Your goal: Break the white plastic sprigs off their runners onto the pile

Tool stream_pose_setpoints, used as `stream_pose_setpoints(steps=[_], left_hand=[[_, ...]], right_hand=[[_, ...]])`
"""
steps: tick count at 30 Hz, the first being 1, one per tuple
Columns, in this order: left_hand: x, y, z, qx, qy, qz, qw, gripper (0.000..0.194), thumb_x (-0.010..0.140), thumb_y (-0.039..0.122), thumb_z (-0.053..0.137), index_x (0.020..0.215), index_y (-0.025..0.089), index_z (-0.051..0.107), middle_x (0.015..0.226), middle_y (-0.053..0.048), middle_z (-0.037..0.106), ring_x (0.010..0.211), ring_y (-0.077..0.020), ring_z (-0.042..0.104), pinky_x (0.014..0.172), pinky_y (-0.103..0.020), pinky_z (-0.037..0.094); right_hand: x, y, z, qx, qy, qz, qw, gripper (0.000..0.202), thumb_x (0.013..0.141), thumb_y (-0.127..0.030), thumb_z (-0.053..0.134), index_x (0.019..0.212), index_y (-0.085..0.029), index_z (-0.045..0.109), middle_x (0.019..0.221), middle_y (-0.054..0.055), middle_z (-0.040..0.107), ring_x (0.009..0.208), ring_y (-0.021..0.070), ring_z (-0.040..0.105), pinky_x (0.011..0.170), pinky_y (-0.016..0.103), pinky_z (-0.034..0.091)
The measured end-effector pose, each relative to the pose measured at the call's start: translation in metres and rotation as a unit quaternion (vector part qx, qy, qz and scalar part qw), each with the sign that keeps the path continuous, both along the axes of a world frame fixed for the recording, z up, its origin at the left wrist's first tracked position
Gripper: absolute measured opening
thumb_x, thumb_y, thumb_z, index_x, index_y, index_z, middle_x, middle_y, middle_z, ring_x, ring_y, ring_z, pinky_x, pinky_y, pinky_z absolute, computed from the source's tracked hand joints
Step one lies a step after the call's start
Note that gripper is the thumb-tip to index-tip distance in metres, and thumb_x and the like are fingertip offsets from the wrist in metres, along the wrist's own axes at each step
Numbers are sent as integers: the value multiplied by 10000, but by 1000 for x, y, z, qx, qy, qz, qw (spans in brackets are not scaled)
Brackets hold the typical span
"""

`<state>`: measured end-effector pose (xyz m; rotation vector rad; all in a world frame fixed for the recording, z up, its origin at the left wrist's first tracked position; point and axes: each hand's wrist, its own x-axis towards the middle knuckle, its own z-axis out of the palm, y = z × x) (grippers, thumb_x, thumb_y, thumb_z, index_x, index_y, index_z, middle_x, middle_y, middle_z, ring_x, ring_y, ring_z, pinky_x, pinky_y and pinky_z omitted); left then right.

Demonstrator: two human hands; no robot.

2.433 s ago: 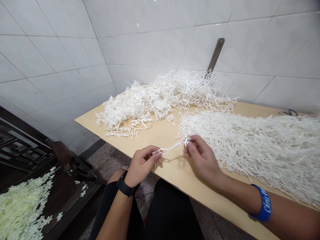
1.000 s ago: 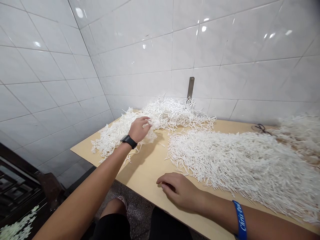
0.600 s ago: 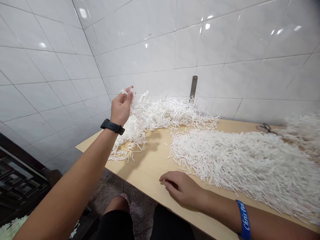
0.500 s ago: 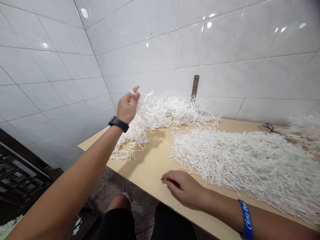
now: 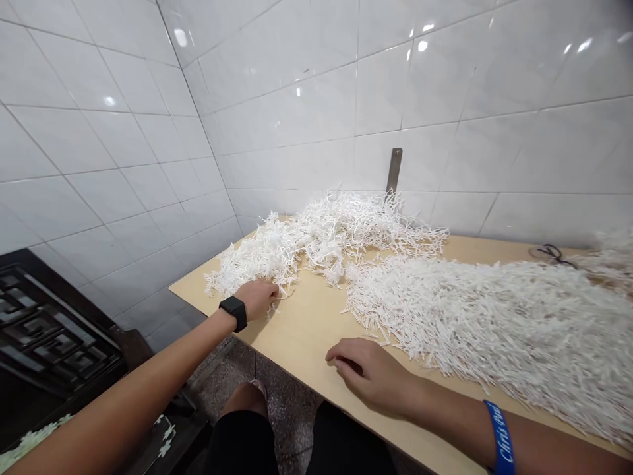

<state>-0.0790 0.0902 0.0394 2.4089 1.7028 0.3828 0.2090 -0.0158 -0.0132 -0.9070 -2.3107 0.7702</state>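
My left hand, with a black watch on the wrist, is low at the front edge of a tangled heap of thin white branching strands. Its fingers are bent downward and closed around some strands, whose ends poke out beside the fingertips. Resting on the wooden tabletop, my right hand is loosely curled, thumb under the fingers, with nothing visible in it. Just beyond that hand lies a broad pile of short, loose white pieces.
A flat metal strip stands against the tiled wall behind the heap. A dark cord loop lies at the back right. At lower left is a dark carved wooden chair with pale flower-shaped pieces on it.
My left hand has come down from above the heap towards the table's front edge. The strands at the left now lie bunched on the table. My right hand stays in place.
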Motion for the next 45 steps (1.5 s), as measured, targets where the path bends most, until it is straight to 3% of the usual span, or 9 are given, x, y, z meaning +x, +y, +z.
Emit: stream_pose_setpoints(steps=[3,8,14,17,20,26,31,38,45], left_hand=[[-8,10,6,21,-67,31,997,121,749,212,562,630,194,560,690,-70,654,726,-248,601,728,-357,425],[-10,26,61,95,-251,66,961,154,877,352,446,843,205,476,956,-97,699,872,-222,619,770,-351,449],[10,-1,101,29,-545,-9,838,234,819,342,652,791,204,466,822,-41,689,875,-192,662,830,-347,489],[29,-33,83,-67,-555,-96,824,226,848,345,684,863,186,524,840,-50,702,851,-194,671,825,-366,505],[46,-60,42,-198,-543,-163,799,226,864,353,687,908,176,553,842,-53,691,825,-188,659,811,-374,509],[70,-79,-31,-295,-594,-111,740,304,788,382,758,853,147,576,692,-5,584,648,-120,531,660,-267,415],[77,-81,-40,-262,-611,-65,745,310,799,431,717,861,163,576,649,25,502,660,-126,511,687,-267,398],[74,-81,-49,-212,-613,-27,761,281,804,430,693,870,173,599,605,46,447,620,-123,468,644,-249,367],[72,-79,-55,-195,-657,-21,728,430,823,565,650,972,162,660,668,26,465,713,-139,525,828,-302,444]], right_hand=[[1,0,0,-1,1,-1,1000,231,941,-172,469,1018,-183,686,945,58,716,871,195,641,805,314,472],[2,0,-2,-10,-2,-3,1000,233,945,-186,464,1027,-195,682,954,54,714,873,198,641,805,320,469],[1,-1,-2,-32,1,-23,999,234,947,-207,464,1059,-203,670,959,53,706,866,202,631,786,327,457],[0,-1,-1,-47,17,-35,998,237,960,-237,462,1098,-209,653,831,29,678,735,179,597,707,311,438],[-1,1,-1,-75,63,-53,994,261,966,-256,458,1175,-207,605,798,20,642,684,170,562,644,289,416],[-2,5,1,-101,196,-104,970,259,935,-173,413,1136,-194,576,900,32,641,779,178,574,697,285,436],[-2,8,2,-80,198,-96,972,194,882,-137,389,878,-184,577,794,20,616,757,186,562,705,298,433],[-1,8,3,-117,245,-90,958,181,939,-289,444,909,-181,587,757,20,622,716,181,578,660,287,457],[-3,10,-1,-55,132,-134,981,269,959,-371,444,809,-180,561,732,15,599,680,173,535,616,277,400]])
